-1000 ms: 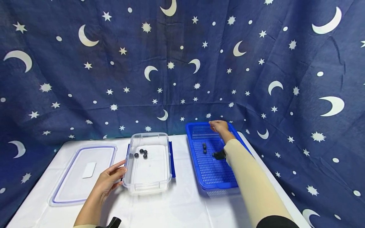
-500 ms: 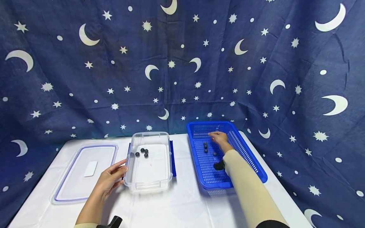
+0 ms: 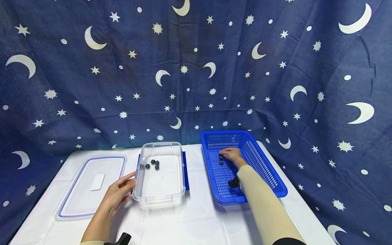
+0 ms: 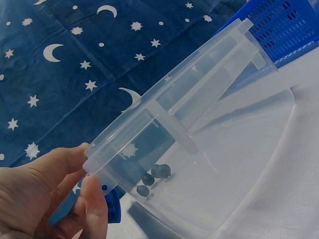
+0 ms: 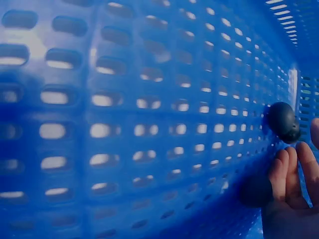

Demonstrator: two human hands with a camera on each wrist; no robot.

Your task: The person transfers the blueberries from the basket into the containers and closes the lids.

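Observation:
My left hand (image 3: 117, 191) grips the near-left rim of a clear plastic box (image 3: 162, 200), its thumb on one side of the wall and fingers on the other. Several small dark balls (image 3: 157, 167) lie in the box towards its left side. My right hand (image 3: 232, 155) reaches down into a blue perforated basket (image 3: 214, 180). In the right wrist view, its fingertips (image 5: 301, 147) come right up to two dark balls (image 5: 281, 117), with thumb and fingers apart. A third dark ball (image 5: 256, 190) sits beside the fingers, low in the basket.
A clear lid (image 3: 78, 194) with a purple-blue seal lies flat at the left. Blue side latches (image 3: 185, 172) hang open on the box. A white cloth covers the table (image 3: 202, 221), and a dark blue curtain (image 3: 147, 51) with moons and stars stands behind.
My right hand has come down and slightly left, from the basket's far rim to the dark balls inside. The left hand and the box have stayed in place.

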